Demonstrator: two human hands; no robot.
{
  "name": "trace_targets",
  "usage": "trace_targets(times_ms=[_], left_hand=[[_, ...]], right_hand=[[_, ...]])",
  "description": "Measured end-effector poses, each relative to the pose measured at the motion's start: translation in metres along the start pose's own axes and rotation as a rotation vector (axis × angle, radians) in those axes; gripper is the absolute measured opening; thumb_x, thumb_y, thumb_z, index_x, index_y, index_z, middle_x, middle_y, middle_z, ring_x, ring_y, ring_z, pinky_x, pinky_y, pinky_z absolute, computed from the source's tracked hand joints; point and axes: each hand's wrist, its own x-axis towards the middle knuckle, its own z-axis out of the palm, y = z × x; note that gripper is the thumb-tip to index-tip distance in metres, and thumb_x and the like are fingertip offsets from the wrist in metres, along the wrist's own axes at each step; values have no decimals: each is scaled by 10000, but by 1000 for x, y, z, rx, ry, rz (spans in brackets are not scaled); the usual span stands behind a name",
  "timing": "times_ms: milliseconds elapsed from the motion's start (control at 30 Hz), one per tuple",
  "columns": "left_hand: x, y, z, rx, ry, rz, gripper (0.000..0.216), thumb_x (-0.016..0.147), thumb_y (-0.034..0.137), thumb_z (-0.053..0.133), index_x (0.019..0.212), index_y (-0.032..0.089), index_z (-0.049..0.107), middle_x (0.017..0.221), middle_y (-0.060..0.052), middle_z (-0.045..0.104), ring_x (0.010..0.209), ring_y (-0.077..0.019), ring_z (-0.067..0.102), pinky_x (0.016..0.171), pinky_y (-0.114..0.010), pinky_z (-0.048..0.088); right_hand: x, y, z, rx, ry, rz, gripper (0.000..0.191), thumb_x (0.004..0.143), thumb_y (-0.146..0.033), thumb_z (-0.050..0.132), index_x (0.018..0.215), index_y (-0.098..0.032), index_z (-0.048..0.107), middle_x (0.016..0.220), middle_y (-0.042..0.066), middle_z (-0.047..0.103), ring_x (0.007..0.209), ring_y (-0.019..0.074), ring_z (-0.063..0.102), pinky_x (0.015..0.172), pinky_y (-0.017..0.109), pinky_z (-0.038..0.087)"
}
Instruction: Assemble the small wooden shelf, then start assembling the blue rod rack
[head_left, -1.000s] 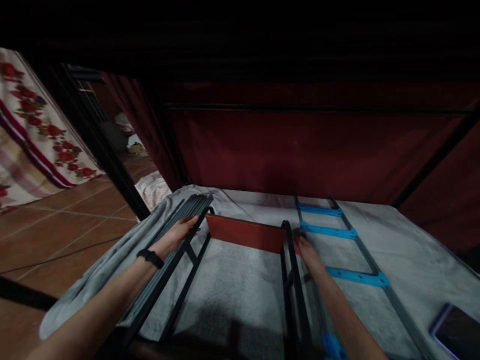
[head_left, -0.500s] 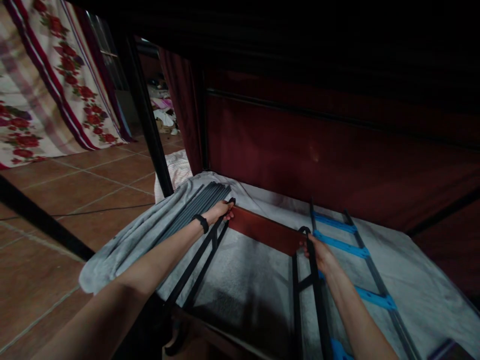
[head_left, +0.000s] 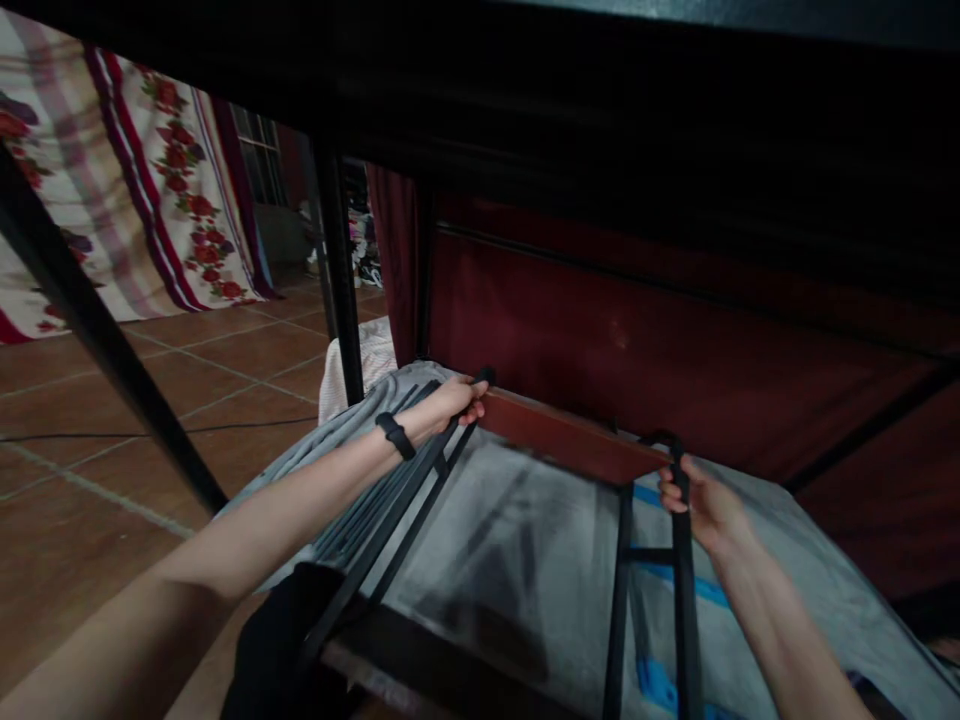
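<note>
A black metal frame (head_left: pixel 622 560) with a red-brown board (head_left: pixel 570 440) across its far end is raised above a grey sheet (head_left: pixel 525 560). My left hand (head_left: pixel 454 400), a black band on its wrist, is closed round the frame's left rail near the board's left end. My right hand (head_left: pixel 694 500) is closed round the frame's right rail just below the board's right end. Blue rungs of a ladder-like piece (head_left: pixel 675 580) show on the sheet beneath the frame. A bundle of dark grey rods (head_left: pixel 367 500) lies on the sheet under my left forearm.
Dark red fabric (head_left: pixel 675 340) hangs behind the sheet. Black posts (head_left: pixel 341 270) stand at the left, and a dark surface spans overhead. A flowered cloth (head_left: pixel 112 200) hangs beyond the brown tiled floor (head_left: pixel 150 400).
Both hands have closed on the frame's rails and lifted its far end off the sheet. The view has swung up and left, so more floor and flowered cloth show.
</note>
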Motion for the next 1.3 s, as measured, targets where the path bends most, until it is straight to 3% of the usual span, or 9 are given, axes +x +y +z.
trace_targets(times_ms=[167, 300, 500, 667, 833, 1167, 1300], left_hand=[[-26, 83, 2, -51, -42, 314, 265, 931, 350, 581, 757, 164, 506, 520, -8, 576, 325, -63, 418, 311, -179, 227], [-51, 104, 6, -179, 20, 531, 260, 946, 390, 557, 832, 161, 510, 573, 17, 593, 326, -52, 424, 322, -168, 233], [-80, 64, 12, -227, 266, 613, 514, 943, 631, 424, 939, 148, 602, 551, 37, 570, 309, -38, 406, 350, -173, 234], [-96, 16, 16, -231, 384, 599, 619, 909, 711, 381, 909, 156, 655, 515, 32, 566, 318, -54, 405, 359, -205, 249], [-114, -23, 17, -253, 387, 563, 618, 866, 737, 444, 878, 161, 668, 442, 57, 472, 330, -70, 409, 349, -222, 235], [-130, -35, 23, -255, 378, 532, 556, 906, 682, 447, 878, 172, 667, 483, 40, 512, 329, -65, 406, 324, -226, 231], [-131, -41, 27, -320, 394, 583, 504, 911, 631, 499, 832, 158, 655, 611, -1, 627, 334, -49, 413, 313, -227, 217]], right_hand=[[-43, -79, 38, -14, 53, -238, 299, 964, -285, 354, 768, -192, 560, 634, 31, 506, 415, 86, 360, 302, 178, 240], [-81, -95, 61, -45, 17, -474, 365, 969, -321, 322, 815, -180, 621, 595, 28, 525, 381, 104, 367, 309, 226, 230], [-104, -55, 61, -49, 33, -744, 448, 967, -488, 363, 919, -160, 664, 532, -19, 502, 352, 98, 362, 322, 238, 200], [-102, -9, 47, -5, 94, -786, 452, 930, -537, 395, 929, -164, 651, 506, -29, 505, 338, 98, 361, 314, 226, 221], [-108, 21, 36, 6, 137, -785, 410, 908, -516, 397, 888, -185, 639, 487, -41, 485, 334, 104, 352, 308, 227, 253], [-120, 42, 24, -18, 221, -760, 336, 848, -483, 453, 845, -194, 625, 474, -51, 471, 319, 98, 357, 304, 217, 249], [-117, 40, 23, -11, 257, -770, 372, 840, -543, 474, 833, -201, 620, 457, -66, 446, 308, 90, 341, 304, 210, 247]])
